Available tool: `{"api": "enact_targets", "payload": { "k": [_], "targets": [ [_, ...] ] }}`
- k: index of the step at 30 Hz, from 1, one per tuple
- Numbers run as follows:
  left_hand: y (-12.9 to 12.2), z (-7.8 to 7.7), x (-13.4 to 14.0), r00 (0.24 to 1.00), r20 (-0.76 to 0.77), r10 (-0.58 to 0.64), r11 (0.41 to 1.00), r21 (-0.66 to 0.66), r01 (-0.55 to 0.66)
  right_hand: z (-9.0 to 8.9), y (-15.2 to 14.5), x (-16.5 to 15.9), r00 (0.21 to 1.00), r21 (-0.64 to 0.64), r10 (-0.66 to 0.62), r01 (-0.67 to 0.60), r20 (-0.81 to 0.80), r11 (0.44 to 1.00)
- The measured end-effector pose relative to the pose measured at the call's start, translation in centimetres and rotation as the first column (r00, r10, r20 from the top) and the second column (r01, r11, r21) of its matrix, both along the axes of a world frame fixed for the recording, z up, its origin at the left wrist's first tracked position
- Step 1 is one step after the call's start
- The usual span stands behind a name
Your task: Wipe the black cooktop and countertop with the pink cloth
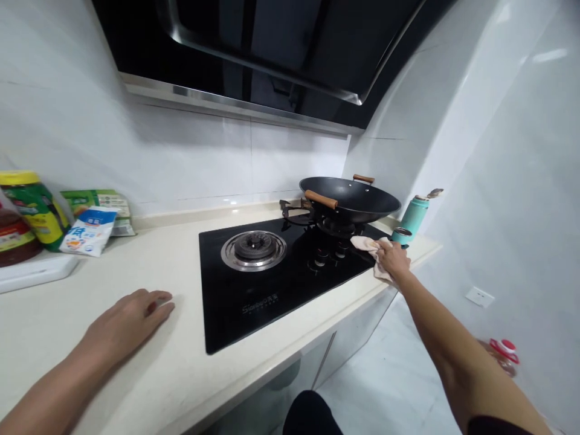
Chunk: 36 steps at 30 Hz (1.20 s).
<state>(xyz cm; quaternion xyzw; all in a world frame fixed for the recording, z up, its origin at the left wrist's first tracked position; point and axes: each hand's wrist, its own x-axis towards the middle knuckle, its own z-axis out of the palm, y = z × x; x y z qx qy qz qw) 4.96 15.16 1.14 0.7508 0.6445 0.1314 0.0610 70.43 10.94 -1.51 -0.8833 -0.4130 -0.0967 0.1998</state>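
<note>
My right hand (393, 258) is closed on a pale cloth (368, 244), pressed to the right front edge of the black glass gas stove (290, 290). Part of the cloth hangs over onto the counter edge. Just beyond that hand are a small teal cup (401, 235) and a teal flask (415, 216). My left hand (129, 317) rests over the pale counter (181, 368), left of the stove, fingers loosely curved and apart, holding nothing. A black wok (351, 199) with wooden handles sits at the right burner. The left burner (254, 250) is bare.
A range hood (263, 54) overhangs the stove. At the left stand a yellow-lidded container (38, 208), a brown bottle (16, 238), food packets (90, 231) and a white board (38, 272). A burner grate (294, 212) lies behind the stove. A red-capped jug (504, 355) is low at the right.
</note>
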Motion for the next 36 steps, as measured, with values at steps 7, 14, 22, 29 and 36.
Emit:
{"api": "enact_targets", "payload": {
  "k": [7,14,22,29,36],
  "targets": [
    [-1.1,0.5,1.0,0.998,-0.058,-0.028,0.999,-0.02,0.026,-0.5,-1.5,-1.9,0.999,-0.067,0.023,-0.02,0.043,0.998],
    [-1.9,0.2,2.5,0.987,-0.066,-0.146,0.989,0.005,0.147,0.2,-3.8,-9.4,0.969,-0.181,0.225,-0.205,0.098,0.962],
    [-3.1,1.1,3.2,0.989,-0.049,-0.142,0.99,-0.009,0.142,1.3,-4.6,-17.4,0.923,-0.195,0.361,-0.332,0.135,0.923],
    [-3.2,1.2,2.9,0.991,0.044,-0.123,0.992,0.007,0.123,1.0,-6.1,-19.8,0.911,-0.178,0.407,-0.392,0.058,0.903],
    [-3.9,1.6,3.1,0.988,0.09,-0.124,0.992,0.006,0.124,0.5,-7.5,-27.6,0.733,-0.116,0.67,-0.66,0.117,0.742]
  ]
}}
